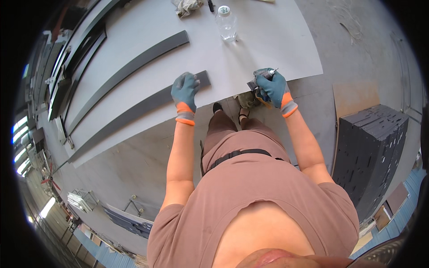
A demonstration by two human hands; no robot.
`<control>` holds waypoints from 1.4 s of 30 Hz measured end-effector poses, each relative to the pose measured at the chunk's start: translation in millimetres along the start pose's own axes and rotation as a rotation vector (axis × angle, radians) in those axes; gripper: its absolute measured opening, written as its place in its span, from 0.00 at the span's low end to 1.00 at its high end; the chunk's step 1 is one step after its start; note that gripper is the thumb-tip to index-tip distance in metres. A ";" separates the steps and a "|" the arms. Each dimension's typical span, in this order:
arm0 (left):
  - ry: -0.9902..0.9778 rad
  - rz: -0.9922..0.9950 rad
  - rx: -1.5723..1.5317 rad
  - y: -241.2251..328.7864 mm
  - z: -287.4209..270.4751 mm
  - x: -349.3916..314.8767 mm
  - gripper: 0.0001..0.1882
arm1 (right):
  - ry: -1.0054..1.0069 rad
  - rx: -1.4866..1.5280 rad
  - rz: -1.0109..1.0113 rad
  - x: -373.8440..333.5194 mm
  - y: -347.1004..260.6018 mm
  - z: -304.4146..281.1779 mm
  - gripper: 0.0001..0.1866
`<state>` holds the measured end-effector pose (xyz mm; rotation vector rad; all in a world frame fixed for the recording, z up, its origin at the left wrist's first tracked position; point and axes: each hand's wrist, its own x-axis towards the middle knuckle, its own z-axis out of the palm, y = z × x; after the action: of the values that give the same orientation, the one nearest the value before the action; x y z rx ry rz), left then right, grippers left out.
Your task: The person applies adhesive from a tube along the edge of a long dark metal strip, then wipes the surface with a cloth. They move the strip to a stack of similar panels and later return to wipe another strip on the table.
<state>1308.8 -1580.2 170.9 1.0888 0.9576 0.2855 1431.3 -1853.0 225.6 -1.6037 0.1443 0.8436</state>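
- Left hand (184, 91): gloved, fingers curled inward, set over the near strip (138, 108) just short of its right-hand end. Whether the fingertips pinch the strip or only rest against it cannot be told from this view.
- Right hand (274, 86): gloved, fingers wrapped around a small grey tool (270, 72) beside the table's front edge, apart from the strip. The glove hides much of the tool, so its exact kind cannot be told.
- Workpiece position: the near strip, long, flat and dark grey, lies on the white table (286, 44) and runs off to the left. A second strip (147, 55) lies beyond it, with a gap between.
- Step in hand, as judged: the left hand attends to the strip end while the right bears the tool ready.
- Support: the strip should lie flat along its length. Press with the left fingers from above; a long piece may pivot if held at one end only.
- Finger clearance: place the left fingers back from the spot where the tool is to meet the strip.
- Tool control: the nose points away from the strip, toward the person's right. Turn it with the wrist, settle the grip, then make contact squarely and lightly. A tilted approach could skid and mark the dark face.
- Surroundings: the clear bottle (227, 27) stands beyond the hands; swing the tool well short of it. The crumpled cloth (187, 7) lies farther back, out of the way.
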 end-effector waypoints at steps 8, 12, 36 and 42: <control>-0.499 0.406 0.590 -0.7 96.4 34.3 0.17 | 0.046 -0.426 -0.002 15.1 6.4 -1.3 0.17; -0.761 0.109 0.725 27.8 118.9 15.5 0.28 | 0.046 -0.577 0.044 19.3 -20.1 27.4 0.19; -0.596 -0.204 0.304 38.8 34.3 81.3 0.13 | -0.133 -0.984 0.180 119.9 -62.2 94.3 0.21; -0.564 -0.266 0.188 61.5 36.5 65.9 0.12 | 0.485 -0.934 -0.194 190.1 7.1 60.2 0.19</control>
<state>1390.4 -1532.5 193.6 1.1135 0.6144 -0.3247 1539.1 -1731.5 109.7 -2.6371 -0.0857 0.3433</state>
